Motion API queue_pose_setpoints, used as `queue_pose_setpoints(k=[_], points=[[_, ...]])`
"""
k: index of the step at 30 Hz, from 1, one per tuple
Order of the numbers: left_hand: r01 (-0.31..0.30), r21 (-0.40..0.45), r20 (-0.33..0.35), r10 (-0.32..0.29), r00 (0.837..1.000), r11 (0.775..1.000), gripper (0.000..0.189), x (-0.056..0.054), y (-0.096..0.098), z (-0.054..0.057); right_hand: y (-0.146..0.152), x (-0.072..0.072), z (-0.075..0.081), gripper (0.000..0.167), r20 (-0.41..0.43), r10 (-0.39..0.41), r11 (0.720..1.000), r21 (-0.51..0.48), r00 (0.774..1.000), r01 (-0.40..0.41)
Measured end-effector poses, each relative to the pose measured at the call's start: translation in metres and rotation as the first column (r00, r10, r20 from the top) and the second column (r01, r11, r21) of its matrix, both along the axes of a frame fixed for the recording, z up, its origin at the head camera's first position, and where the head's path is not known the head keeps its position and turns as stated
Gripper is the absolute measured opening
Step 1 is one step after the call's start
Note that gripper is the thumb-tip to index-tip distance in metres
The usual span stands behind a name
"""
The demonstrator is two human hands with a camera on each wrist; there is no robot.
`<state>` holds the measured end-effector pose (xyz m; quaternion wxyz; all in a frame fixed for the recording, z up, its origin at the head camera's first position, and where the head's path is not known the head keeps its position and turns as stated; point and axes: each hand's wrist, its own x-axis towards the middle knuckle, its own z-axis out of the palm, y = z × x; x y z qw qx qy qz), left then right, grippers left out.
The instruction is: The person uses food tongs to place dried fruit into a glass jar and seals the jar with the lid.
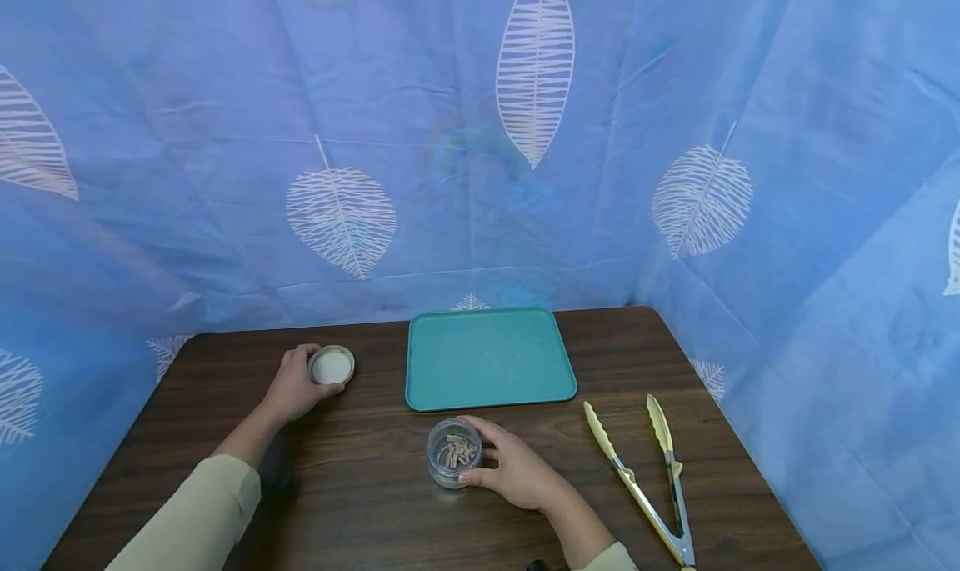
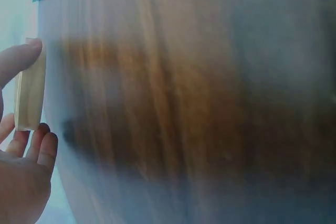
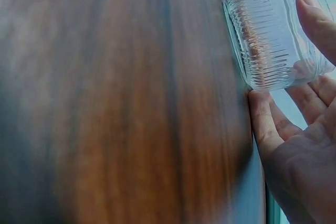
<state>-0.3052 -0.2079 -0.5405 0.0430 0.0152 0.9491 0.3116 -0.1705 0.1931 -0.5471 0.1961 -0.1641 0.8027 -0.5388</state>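
Note:
My left hand (image 1: 297, 385) pinches a round jar lid (image 1: 332, 365) by its rim, its white face turned up, at the left of the table. Seen edge-on in the left wrist view, the pale lid (image 2: 30, 90) sits between thumb and fingers. A clear glass jar (image 1: 444, 473) without a cover stands near the middle of the table. Small brownish pieces (image 1: 459, 451) lie inside it. With thumb and fingers curled round its side, my right hand (image 1: 512, 471) grips the jar. Ribbed glass shows on the jar (image 3: 268, 35) in the right wrist view.
A teal tray (image 1: 491, 360) lies at the back of the dark wooden table (image 1: 360, 488), just beyond the jar. To the right rest spread tongs (image 1: 645, 500) with yellowish tips. A blue leaf-patterned cloth (image 1: 435, 179) hangs behind the table and along its sides.

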Motion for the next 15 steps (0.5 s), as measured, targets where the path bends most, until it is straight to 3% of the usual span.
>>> queue_pose_setpoints(k=[7,15], points=[[-0.019,-0.023,-0.040,0.018,0.999,1.000,0.097,0.017,-0.002,0.003,0.000,0.001,-0.001,0.088,0.025,-0.006,1.000,-0.017,1.000,0.006],[-0.006,0.003,-0.088,0.006,0.996,1.000,0.098,0.041,-0.007,-0.001,-0.002,-0.001,-0.001,0.088,0.020,-0.011,0.999,-0.047,1.000,0.012]])
